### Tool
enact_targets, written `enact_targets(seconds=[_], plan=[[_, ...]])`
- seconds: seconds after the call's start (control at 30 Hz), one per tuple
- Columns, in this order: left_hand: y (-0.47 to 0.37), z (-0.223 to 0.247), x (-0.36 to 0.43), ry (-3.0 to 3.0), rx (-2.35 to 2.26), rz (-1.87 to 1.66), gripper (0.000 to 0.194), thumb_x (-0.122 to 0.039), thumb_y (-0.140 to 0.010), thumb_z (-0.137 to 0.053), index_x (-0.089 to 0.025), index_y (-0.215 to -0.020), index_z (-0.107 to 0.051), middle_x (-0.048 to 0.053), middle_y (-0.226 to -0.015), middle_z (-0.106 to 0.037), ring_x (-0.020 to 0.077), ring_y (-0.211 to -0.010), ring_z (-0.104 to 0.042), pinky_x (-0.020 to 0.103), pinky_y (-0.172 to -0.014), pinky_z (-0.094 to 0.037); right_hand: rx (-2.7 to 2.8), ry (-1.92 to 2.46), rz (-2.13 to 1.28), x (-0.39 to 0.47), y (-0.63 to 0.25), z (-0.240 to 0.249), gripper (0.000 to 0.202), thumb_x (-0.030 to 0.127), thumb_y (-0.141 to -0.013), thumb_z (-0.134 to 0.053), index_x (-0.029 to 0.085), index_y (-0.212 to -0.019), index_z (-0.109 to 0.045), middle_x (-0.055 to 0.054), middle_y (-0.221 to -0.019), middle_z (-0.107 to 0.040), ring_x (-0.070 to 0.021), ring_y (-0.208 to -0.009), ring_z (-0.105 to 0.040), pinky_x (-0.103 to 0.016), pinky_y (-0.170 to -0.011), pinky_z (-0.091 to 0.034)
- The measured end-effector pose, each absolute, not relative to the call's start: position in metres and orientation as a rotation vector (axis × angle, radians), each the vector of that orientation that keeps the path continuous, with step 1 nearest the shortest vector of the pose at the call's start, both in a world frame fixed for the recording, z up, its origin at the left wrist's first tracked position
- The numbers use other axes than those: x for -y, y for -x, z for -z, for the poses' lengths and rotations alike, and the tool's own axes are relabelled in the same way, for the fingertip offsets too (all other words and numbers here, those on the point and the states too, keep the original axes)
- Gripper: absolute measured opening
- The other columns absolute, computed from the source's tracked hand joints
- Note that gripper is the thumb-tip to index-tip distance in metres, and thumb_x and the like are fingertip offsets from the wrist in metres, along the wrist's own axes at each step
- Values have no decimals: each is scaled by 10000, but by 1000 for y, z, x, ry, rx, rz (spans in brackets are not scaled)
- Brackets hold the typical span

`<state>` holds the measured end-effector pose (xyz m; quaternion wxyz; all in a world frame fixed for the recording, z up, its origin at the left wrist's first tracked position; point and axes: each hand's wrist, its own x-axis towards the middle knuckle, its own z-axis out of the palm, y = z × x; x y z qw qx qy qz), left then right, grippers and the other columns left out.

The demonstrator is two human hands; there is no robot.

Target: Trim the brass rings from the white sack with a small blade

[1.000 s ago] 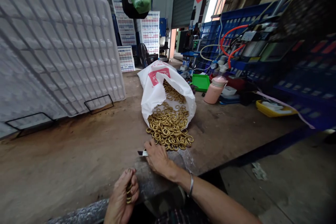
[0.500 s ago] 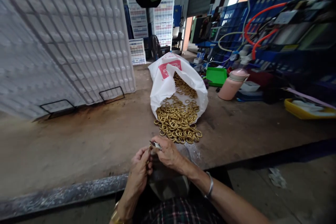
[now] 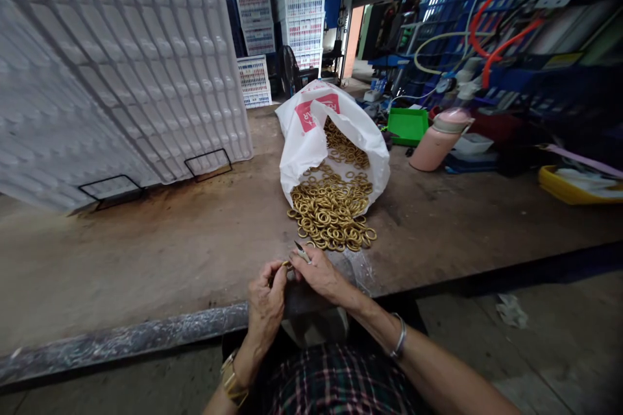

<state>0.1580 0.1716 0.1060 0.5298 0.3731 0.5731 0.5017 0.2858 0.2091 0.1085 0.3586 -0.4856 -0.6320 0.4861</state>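
My left hand is closed, with a brass-coloured ring pinched between thumb and fingers. My right hand is closed round a small knife, whose dark pointed tip sticks up and to the left past the fingers. The two hands nearly meet at the ring, and its lower part is hidden by the fingers. Just beyond them lies a heap of brass-coloured rings, spilling from the mouth of a white plastic sack with red print.
White ribbed plastic trays stand upright at the left in black wire holders. To the right are a pink bottle, a green tray and a yellow tray. The table's worn front edge runs close before me.
My view has tipped down a little. The knife's tip now points more upward, clear of the ring, and the ring shows more plainly between my left fingers.
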Motion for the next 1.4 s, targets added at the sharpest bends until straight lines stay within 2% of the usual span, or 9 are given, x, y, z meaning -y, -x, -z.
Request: enact_targets(seconds=[0.13,0.27,0.67,0.97,1.17,1.27,1.4], plan=[[-160,-108,-169,-992,-1377,-1121,316,-463,-706,-618,-157,-774,-584,-48,-495,-429,70,-384,-343,173,-356,-266,1615,1268,-1213,-209,-285,-105,256,294,-780,-450,167,-558,-437,58,-510,-397,-79,-510,-367,-200,-496,-278],[-162,-108,-168,-908,-1297,-999,404,-535,-721,-578,-156,-852,-531,-45,-559,-463,57,-386,-356,155,-342,-270,1592,1305,-1140,-210,-284,-101,205,286,-748,-468,167,-583,-447,61,-533,-386,-82,-535,-362,-200,-514,-283],[-162,-105,-171,-783,-1105,-1016,331,-476,-751,-592,-170,-765,-469,-42,-620,-473,45,-419,-355,156,-368,-283,1660,1215,-1177,-216,-287,-102,189,236,-775,-445,168,-599,-451,61,-549,-407,-84,-556,-385,-196,-552,-307],[-164,-106,-170,-784,-1105,-1028,330,-477,-747,-599,-174,-756,-468,-47,-608,-474,47,-416,-365,159,-371,-289,1643,1163,-1214,-219,-288,-97,208,252,-834,-394,162,-687,-509,35,-605,-492,-94,-585,-459,-197,-577,-346],[-165,-107,-172,-836,-1154,-1036,330,-480,-764,-579,-170,-749,-465,-45,-593,-466,48,-415,-357,161,-370,-288,1938,1397,-871,-215,-298,-97,157,172,-814,-411,178,-858,-562,-13,-717,-589,-122,-670,-526,-208,-618,-336],[-164,-106,-173,-897,-1199,-1046,329,-483,-778,-561,-170,-763,-463,-43,-598,-471,50,-425,-365,158,-378,-300,2183,1402,-709,-207,-302,-95,170,125,-771,-439,196,-864,-562,-13,-741,-609,-127,-679,-530,-216,-592,-296],[-161,-102,-174,-955,-1235,-1030,324,-488,-803,-524,-173,-772,-452,-51,-565,-456,50,-411,-352,155,-375,-299,2318,1401,-623,-201,-300,-95,162,121,-780,-417,186,-856,-545,-16,-748,-615,-126,-654,-529,-237,-558,-262]])
